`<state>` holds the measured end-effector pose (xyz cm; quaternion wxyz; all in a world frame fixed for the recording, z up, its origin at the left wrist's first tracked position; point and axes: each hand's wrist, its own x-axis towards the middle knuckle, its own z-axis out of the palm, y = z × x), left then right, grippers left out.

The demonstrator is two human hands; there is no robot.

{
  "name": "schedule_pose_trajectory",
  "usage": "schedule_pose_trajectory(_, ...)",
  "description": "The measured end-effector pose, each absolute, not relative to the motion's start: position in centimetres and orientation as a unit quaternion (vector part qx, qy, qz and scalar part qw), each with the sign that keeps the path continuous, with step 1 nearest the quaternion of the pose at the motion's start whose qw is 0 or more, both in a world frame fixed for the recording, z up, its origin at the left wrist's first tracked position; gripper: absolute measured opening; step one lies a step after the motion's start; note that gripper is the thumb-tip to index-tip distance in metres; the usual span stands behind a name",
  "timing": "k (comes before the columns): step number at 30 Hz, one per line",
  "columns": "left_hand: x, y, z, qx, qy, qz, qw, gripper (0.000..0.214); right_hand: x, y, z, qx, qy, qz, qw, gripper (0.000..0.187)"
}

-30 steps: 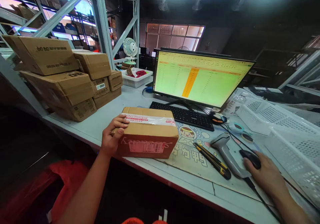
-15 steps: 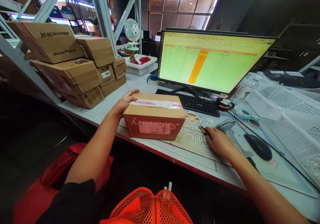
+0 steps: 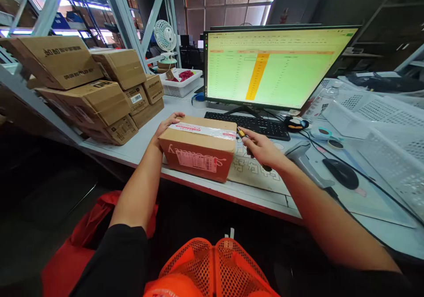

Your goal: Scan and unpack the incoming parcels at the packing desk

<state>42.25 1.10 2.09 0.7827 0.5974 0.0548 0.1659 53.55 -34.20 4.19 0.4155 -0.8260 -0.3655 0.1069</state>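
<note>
A taped cardboard box sits upside down by its printing near the table's front edge, with a white label on its front face. My left hand rests against the box's left end, fingers spread over the top corner. A strip of red-printed clear tape runs along the top. In my right hand is a yellow and black utility knife, fingers wrapped round its handle. The knife's tip is at the right end of the tape, by the box's top edge; whether it touches cannot be made out.
Stacked cartons stand at the left beside a metal rack. Behind the box are a keyboard and a monitor. A barcode scanner, a mouse and white plastic baskets lie to the right.
My right hand has lifted the utility knife off the mat and brought it left to the box's right end. My left hand stays on the box.
</note>
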Motion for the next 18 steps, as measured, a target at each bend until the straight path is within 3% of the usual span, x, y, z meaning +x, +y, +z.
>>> schedule_pose_trajectory(3,42.6,1.2,1.9,0.597,0.077,0.178,0.779,0.036,51.6,-34.4,3.9,-0.859,-0.407,-0.046,0.307,0.057)
schedule_pose_trajectory(7,42.7,0.8,1.9,0.591,0.086,0.199,0.777,0.030,49.3,-34.8,3.8,-0.874,-0.409,-0.083,0.249,0.057)
schedule_pose_trajectory(18,42.1,-1.0,2.3,0.597,0.084,0.225,0.765,0.030,45.4,-36.6,2.8,-0.847,-0.413,-0.082,0.324,0.055)
